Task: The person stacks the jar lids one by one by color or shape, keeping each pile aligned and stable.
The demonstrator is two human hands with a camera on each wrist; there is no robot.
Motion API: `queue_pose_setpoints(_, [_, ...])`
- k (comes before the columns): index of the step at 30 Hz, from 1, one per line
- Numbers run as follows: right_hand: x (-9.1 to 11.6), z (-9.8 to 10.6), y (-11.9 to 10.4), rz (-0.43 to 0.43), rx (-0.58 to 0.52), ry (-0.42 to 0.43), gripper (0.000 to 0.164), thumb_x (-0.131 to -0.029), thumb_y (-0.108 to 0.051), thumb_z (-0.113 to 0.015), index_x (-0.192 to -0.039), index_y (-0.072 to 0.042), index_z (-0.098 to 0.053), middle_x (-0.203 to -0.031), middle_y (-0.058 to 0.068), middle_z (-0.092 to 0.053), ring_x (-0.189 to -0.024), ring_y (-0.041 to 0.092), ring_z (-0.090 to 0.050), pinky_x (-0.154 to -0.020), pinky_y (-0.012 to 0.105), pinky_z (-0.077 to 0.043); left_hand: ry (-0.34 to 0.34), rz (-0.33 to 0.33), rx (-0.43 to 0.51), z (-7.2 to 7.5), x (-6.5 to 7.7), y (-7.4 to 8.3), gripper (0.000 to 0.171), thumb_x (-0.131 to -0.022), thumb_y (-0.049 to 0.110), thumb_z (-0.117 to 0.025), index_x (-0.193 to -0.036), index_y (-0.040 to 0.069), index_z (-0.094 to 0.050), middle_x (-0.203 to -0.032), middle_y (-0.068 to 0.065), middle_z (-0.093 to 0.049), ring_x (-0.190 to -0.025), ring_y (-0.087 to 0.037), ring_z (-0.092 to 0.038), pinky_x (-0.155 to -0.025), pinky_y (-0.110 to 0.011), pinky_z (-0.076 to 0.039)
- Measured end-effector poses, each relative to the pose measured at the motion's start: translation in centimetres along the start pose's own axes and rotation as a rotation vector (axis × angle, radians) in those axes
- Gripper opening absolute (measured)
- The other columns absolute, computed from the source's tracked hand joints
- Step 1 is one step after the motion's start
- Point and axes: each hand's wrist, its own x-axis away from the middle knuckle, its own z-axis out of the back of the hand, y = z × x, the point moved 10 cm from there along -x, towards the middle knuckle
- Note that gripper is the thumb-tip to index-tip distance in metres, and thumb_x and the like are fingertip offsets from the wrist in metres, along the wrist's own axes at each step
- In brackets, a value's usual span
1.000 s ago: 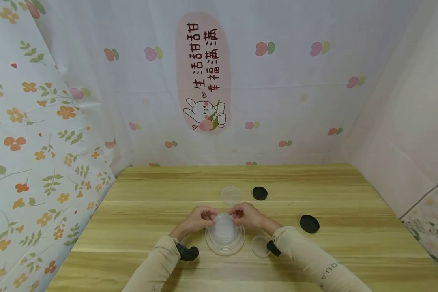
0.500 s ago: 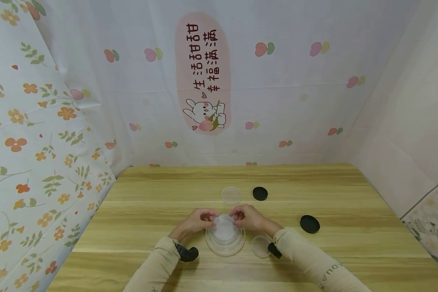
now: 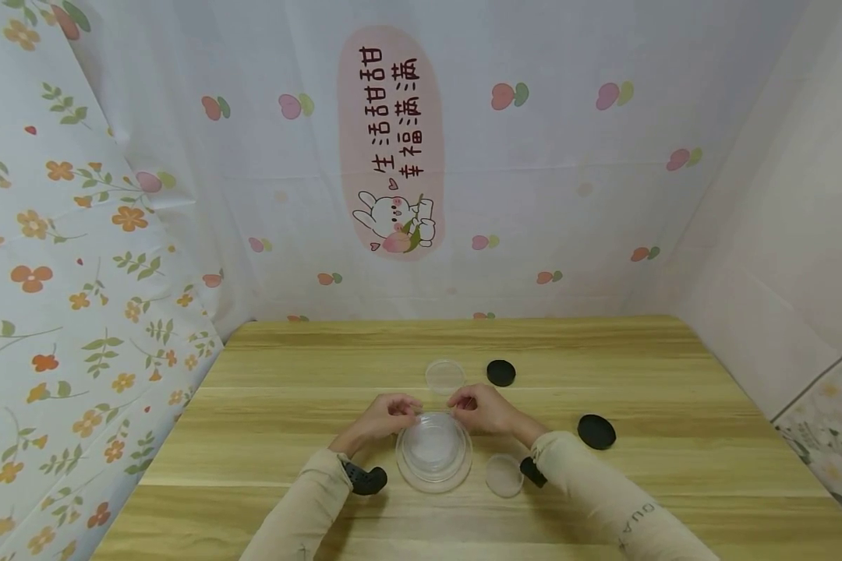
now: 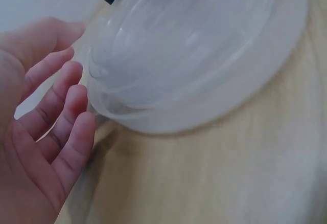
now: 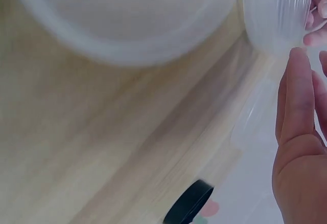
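A stack of clear round plastic containers (image 3: 433,444) stands on the table in front of me, its widest clear disc at the bottom. My left hand (image 3: 387,415) is beside the far left of the top rim, its fingers loosely bent. In the left wrist view a narrow gap separates most of those fingers (image 4: 69,104) from the stack (image 4: 189,40). At the far right of the rim is my right hand (image 3: 486,409). Its fingers (image 5: 297,98) look nearly straight in the right wrist view, tips close to the stack (image 5: 276,14); contact is unclear.
One clear round lid (image 3: 445,375) lies behind the stack, another (image 3: 504,475) by the right wrist. Two black round lids lie to the right, a smaller one (image 3: 501,372) at the back and a larger one (image 3: 596,432). The wooden table (image 3: 309,351) meets a patterned cloth backdrop.
Both hands have loosened from the top container's rim. The right hand has shifted slightly up and right, while the left has lifted a little. The stack stays in place.
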Motion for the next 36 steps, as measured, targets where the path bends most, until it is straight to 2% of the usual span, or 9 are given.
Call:
queue_pose_setpoints(7, [-0.8, 2.1, 1.9, -0.093, -0.027, 0.091, 0.013, -0.083, -0.006, -0.059, -0.091, 0.004, -0.063, -0.075, 0.003, -0.058, -0.065, 0.012, -0.052, -0.057, 0.022, -0.045, 0.083, 0.015, -0.071, 0.9, -1.5, 0.0, 0.032, -0.086, 0.014, -0.056, -0.112, -0.005, -0.055, -0.088, -0.009, -0.057, -0.078, -0.017, -0.051, -0.063, -0.029, -0.047])
queue_pose_setpoints(15, [-1.7, 3.8, 4.4, -0.215, -0.006, 0.204, 0.015, -0.083, -0.004, -0.057, -0.094, 0.005, -0.062, -0.076, 0.003, -0.058, -0.066, 0.013, -0.053, -0.058, 0.023, -0.046, 0.141, -0.017, -0.041, 1.1, -1.8, 3.0, 0.034, -0.089, 0.009, -0.050, -0.116, -0.012, -0.048, -0.099, -0.022, -0.053, -0.088, -0.033, -0.052, -0.071, -0.041, -0.048])
queue_pose_setpoints(18, [-2.1, 4.0, 5.0, -0.239, -0.006, 0.235, 0.016, -0.083, -0.003, -0.058, -0.095, 0.005, -0.061, -0.077, 0.005, -0.058, -0.068, 0.015, -0.054, -0.058, 0.023, -0.046, 0.173, -0.014, -0.061, 1.5, -2.7, 2.1, 0.036, -0.089, 0.013, -0.051, -0.116, -0.010, -0.048, -0.102, -0.020, -0.052, -0.091, -0.030, -0.052, -0.070, -0.037, -0.048])
queue_pose_setpoints(21, [-2.5, 3.8, 5.3, -0.246, -0.016, 0.249, 0.019, -0.082, -0.001, -0.058, -0.098, 0.008, -0.059, -0.079, 0.008, -0.058, -0.071, 0.018, -0.055, -0.059, 0.024, -0.048, 0.220, -0.029, -0.052, 2.1, -4.6, -0.5, 0.036, -0.087, 0.019, -0.055, -0.114, -0.004, -0.052, -0.101, -0.015, -0.055, -0.091, -0.027, -0.053, -0.070, -0.034, -0.047])
queue_pose_setpoints(27, [-3.0, 3.6, 5.8, -0.255, 0.036, 0.291, 0.023, -0.079, 0.001, -0.061, -0.099, 0.011, -0.058, -0.081, 0.010, -0.060, -0.076, 0.022, -0.057, -0.066, 0.028, -0.048, 0.286, -0.115, -0.103, 3.3, -11.6, -10.6, 0.040, -0.081, 0.035, -0.062, -0.112, 0.010, -0.058, -0.099, -0.005, -0.060, -0.089, -0.018, -0.056, -0.067, -0.028, -0.047])
queue_pose_setpoints(30, [-3.1, 3.4, 6.1, -0.274, 0.063, 0.296, 0.026, -0.078, 0.001, -0.061, -0.102, 0.011, -0.057, -0.083, 0.011, -0.059, -0.078, 0.022, -0.057, -0.069, 0.030, -0.047, 0.322, -0.133, -0.137, 3.3, -13.6, -13.3, 0.040, -0.080, 0.036, -0.064, -0.111, 0.011, -0.058, -0.099, -0.003, -0.060, -0.090, -0.017, -0.056, -0.067, -0.026, -0.047])
queue_pose_setpoints(32, [-3.2, 3.3, 6.2, -0.287, 0.076, 0.291, 0.029, -0.079, 0.000, -0.061, -0.105, 0.011, -0.056, -0.085, 0.011, -0.059, -0.079, 0.022, -0.057, -0.070, 0.031, -0.047, 0.314, -0.109, -0.137, 2.9, -12.5, -11.5, 0.039, -0.081, 0.031, -0.064, -0.113, 0.009, -0.057, -0.102, -0.005, -0.060, -0.093, -0.019, -0.056, -0.070, -0.029, -0.047])
queue_pose_setpoints(34, [-3.2, 3.2, 6.2, -0.300, 0.080, 0.284, 0.031, -0.079, -0.001, -0.061, -0.107, 0.010, -0.055, -0.086, 0.011, -0.058, -0.080, 0.022, -0.056, -0.070, 0.032, -0.047, 0.293, -0.162, -0.111, 2.6, -11.6, -9.8, 0.039, -0.081, 0.032, -0.063, -0.111, 0.008, -0.058, -0.100, -0.005, -0.061, -0.091, -0.018, -0.057, -0.069, -0.027, -0.047])
queue_pose_setpoints(36, [-3.2, 3.1, 6.3, -0.307, 0.085, 0.276, 0.031, -0.079, -0.001, -0.061, -0.108, 0.010, -0.055, -0.086, 0.010, -0.057, -0.079, 0.021, -0.055, -0.070, 0.032, -0.046, 0.283, -0.113, -0.089, 2.3, -9.9, -7.1, 0.038, -0.081, 0.027, -0.064, -0.112, 0.005, -0.058, -0.101, -0.007, -0.061, -0.093, -0.020, -0.056, -0.072, -0.030, -0.047])
